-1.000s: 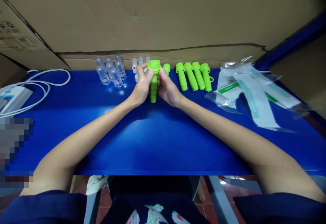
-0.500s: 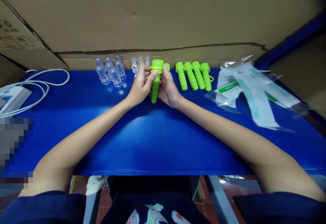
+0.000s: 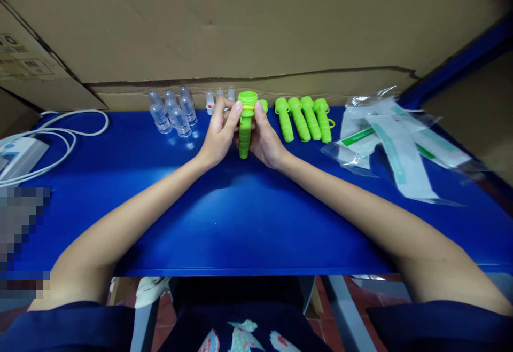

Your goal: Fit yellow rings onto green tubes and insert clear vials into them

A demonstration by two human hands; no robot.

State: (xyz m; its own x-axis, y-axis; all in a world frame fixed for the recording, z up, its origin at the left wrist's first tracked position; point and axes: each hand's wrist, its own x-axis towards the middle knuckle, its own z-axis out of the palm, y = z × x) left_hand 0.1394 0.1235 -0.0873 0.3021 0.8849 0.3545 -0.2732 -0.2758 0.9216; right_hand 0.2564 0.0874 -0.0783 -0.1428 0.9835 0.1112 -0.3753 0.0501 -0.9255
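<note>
Seemingly a workshop: cardboard panels (image 3: 248, 26) back a blue desk (image 3: 240, 224) bearing matching green ribbed tubes (image 3: 299, 120) and clear plastic capsules (image 3: 180, 121).

Your blue table (image 3: 216, 218) carries a looped white cable (image 3: 75, 141) and a white box (image 3: 26, 153) at your left, then upright clear tubes (image 3: 180, 121), small bottles (image 3: 209, 104) along the back, four green tubes (image 3: 300, 120) side by side, and overlapping packets (image 3: 402, 157) at your right

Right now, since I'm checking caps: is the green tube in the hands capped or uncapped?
Uncapped: the green tube shows a bare, ridged neck at its top.
</note>
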